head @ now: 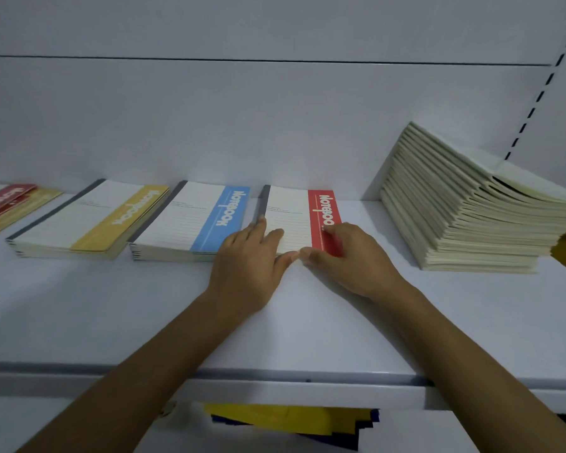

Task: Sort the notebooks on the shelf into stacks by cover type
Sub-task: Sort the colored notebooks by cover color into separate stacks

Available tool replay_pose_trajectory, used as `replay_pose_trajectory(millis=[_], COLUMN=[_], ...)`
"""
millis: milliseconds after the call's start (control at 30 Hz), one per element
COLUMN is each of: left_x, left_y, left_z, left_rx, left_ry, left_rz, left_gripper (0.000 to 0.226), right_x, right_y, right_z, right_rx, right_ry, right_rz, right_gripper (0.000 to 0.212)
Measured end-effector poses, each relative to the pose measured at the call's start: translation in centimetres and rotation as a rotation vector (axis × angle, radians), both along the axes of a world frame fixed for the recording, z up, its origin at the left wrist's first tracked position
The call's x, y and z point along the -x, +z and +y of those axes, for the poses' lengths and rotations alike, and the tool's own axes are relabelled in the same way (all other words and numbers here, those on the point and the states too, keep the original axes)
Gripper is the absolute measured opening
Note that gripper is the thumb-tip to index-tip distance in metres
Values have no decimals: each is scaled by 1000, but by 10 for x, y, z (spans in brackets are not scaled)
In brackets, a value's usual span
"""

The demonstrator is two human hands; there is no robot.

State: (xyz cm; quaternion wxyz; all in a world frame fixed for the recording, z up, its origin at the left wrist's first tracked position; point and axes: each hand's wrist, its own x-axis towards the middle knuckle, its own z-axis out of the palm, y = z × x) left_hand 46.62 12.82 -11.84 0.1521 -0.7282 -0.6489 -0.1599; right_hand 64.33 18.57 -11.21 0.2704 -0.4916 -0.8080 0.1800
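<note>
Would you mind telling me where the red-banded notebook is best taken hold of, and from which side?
Take the red-banded notebook by its near short edge, coming from the front: it lies flat on the shelf, that edge faces you with bare shelf before it, while the blue-banded stack crowds its spine side. Probably slide a thumb under, fingers on top.

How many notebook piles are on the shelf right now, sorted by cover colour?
Yellow-band stack: 1
Blue-band stack: 1
Red-band stack: 1, with the left hand and right hand on it
Mixed red and yellow pile, cut off at the left edge: 1
Pale leaning pile, covers not showing: 1
Total: 5 piles
</note>
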Motion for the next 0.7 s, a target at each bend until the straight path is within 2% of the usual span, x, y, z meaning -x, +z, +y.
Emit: replay_pose_trajectory(millis=[167,300,467,600,700], left_x=[-5,-10,-12,-12,-13], left_y=[5,16,30,39,42], left_z=[1,11,17,15,13], left_rx=[15,210,359,392,341], left_ry=[19,132,152,161,119], left_rz=[55,219,304,404,500], left_gripper=[60,57,49,49,44], right_x=[0,-2,-5,-4,-3], right_y=[-5,-6,-2,-3,-1], right_z=[5,7,5,1,-4], right_rx=[-38,-40,-57,-106,-275], right_ry=[4,1,9,3,-9], right_rz=[-89,-136,-193,-238,-252], right_gripper=[58,62,67,65,64])
